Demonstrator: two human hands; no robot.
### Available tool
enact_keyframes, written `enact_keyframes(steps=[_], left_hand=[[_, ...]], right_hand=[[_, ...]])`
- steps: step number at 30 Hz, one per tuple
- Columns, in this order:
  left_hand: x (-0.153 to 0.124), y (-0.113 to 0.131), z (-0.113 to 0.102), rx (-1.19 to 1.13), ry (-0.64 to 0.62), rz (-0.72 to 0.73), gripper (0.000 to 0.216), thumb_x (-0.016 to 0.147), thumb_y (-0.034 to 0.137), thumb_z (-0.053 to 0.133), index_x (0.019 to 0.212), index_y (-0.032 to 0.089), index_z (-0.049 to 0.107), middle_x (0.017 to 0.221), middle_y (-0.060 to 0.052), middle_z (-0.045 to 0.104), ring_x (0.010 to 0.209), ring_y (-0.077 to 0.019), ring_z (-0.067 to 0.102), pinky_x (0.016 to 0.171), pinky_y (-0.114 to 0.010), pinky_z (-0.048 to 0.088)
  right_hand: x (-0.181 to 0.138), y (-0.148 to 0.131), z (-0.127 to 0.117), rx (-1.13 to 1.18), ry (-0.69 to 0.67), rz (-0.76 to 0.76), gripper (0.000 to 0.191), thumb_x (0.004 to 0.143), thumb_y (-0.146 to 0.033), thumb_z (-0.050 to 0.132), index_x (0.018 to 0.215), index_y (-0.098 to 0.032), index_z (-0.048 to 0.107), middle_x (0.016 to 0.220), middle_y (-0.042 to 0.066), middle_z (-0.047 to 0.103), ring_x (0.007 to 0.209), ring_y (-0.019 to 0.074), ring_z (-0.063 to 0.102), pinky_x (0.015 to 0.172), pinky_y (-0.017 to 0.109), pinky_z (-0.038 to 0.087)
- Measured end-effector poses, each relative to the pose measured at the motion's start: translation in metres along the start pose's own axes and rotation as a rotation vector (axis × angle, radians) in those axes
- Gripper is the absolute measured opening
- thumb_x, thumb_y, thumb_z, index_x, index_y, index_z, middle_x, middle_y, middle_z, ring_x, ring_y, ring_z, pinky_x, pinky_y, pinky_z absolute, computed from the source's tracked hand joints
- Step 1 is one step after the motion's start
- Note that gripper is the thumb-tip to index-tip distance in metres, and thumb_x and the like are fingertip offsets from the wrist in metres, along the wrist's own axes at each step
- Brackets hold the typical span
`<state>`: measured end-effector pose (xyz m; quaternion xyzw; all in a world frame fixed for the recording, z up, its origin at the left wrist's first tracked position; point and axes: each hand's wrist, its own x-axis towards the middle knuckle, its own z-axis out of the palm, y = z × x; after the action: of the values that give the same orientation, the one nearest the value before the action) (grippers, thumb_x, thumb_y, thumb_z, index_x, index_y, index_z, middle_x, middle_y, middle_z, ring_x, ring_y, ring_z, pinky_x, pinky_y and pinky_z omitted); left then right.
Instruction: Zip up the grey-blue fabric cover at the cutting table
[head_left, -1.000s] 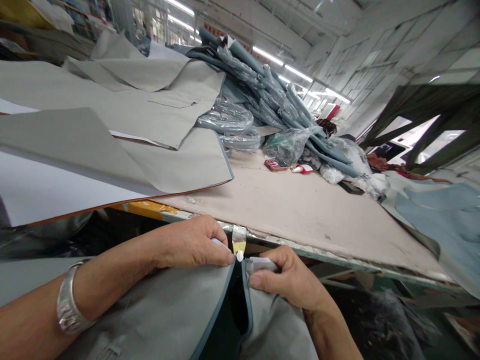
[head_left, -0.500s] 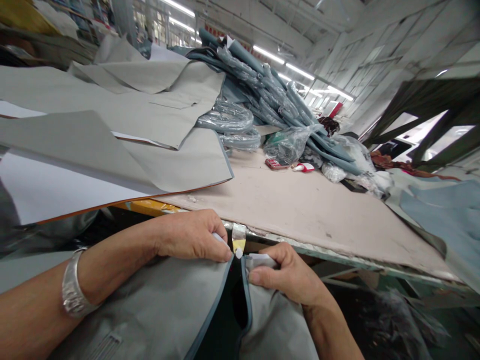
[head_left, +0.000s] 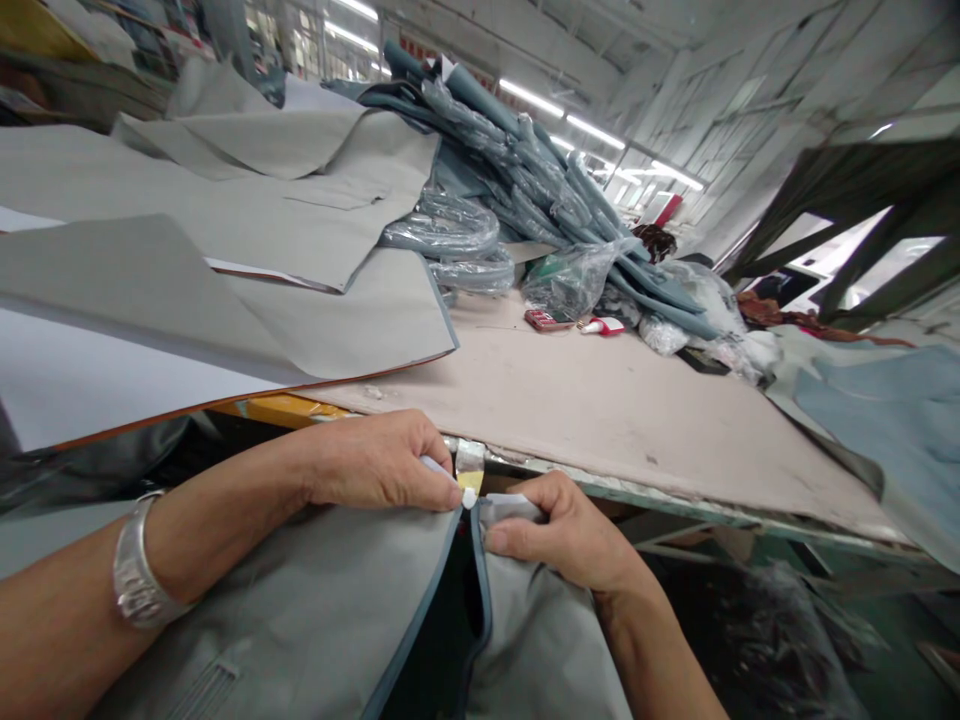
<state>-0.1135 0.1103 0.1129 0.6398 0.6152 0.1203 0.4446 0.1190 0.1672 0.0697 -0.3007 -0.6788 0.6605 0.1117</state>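
A grey mat (head_left: 315, 620) with dark blue edging lies over my lap, split by a dark slit (head_left: 457, 620). My left hand (head_left: 375, 462) pinches the left edge of the slit at its top. My right hand (head_left: 562, 535) pinches the right edge, thumb on the fabric. A small white piece (head_left: 504, 507) shows between my fingers where the two edges meet. Both hands sit just below the front edge of the worktable (head_left: 600, 410). A silver bracelet (head_left: 131, 580) is on my left wrist.
Large grey mat pieces (head_left: 225, 260) are stacked on the table's left. Bagged blue-grey mats (head_left: 525, 190) pile up at the back. A red item (head_left: 547, 320) and a small red-white object (head_left: 604, 326) lie near them. Blue-grey fabric (head_left: 892, 420) hangs at the right.
Both hands stay pinched on the mat edges at the slit. They have shifted slightly up and left in view as the camera moved.
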Motion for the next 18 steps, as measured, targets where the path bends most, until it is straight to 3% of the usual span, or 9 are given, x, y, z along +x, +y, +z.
enact_keyframes(steps=[18], left_hand=[[0.0027,-0.0027,0.0047,-0.178,-0.037,0.052,0.035,0.072,0.051,0.061,0.065,0.016,0.063,0.056,0.004,0.035,0.054,-0.0096,0.027,0.05,-0.024,0.018]], right_hand=[[0.0023,-0.0014,0.0011,0.006,0.013,-0.013,0.047,0.07,-0.048,0.083,0.058,-0.013,0.054,0.056,-0.005,0.037,0.055,0.0073,0.026,0.049,0.022,0.019]])
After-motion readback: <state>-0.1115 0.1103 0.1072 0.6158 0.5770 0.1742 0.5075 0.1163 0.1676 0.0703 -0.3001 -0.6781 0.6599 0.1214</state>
